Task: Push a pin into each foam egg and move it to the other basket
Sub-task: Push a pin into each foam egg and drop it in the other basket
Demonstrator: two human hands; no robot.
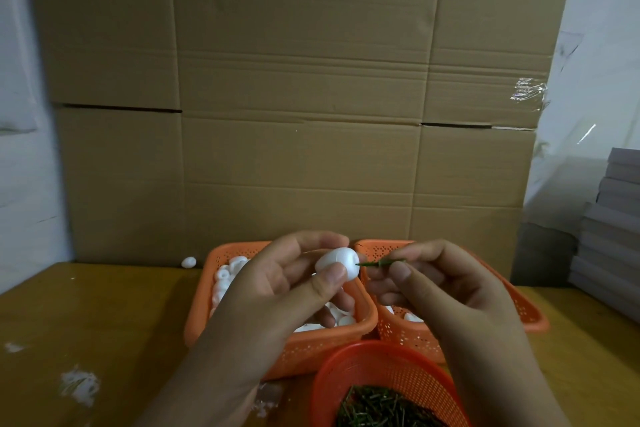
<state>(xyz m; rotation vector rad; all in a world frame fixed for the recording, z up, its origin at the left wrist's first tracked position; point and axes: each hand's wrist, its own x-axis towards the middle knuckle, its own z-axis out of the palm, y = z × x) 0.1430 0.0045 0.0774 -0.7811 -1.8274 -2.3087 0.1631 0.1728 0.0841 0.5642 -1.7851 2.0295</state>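
Foam egg (pixel 336 263), smooth white oval pinched in left hand (pixel 287 284), thin green pin (pixel 373 264) pinched in right hand (pixel 440 288), tip touching egg

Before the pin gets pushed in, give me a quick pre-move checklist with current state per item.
1. Foam egg held firmly: ok, the left hand grips it between thumb and fingers.
2. Green pin in hand: ok, the right hand pinches it.
3. Pin tip meets the egg: ok, the tip sits at the egg's right end; whether it has gone in, cannot tell.
4. Left fingers out of the pin's line: cannot tell, fingers behind the egg are partly hidden.
5. Right basket ready to receive: ok, it is beside the left basket and already holds a few eggs.
6. Pin supply: ok, the round basket in front holds many pins.
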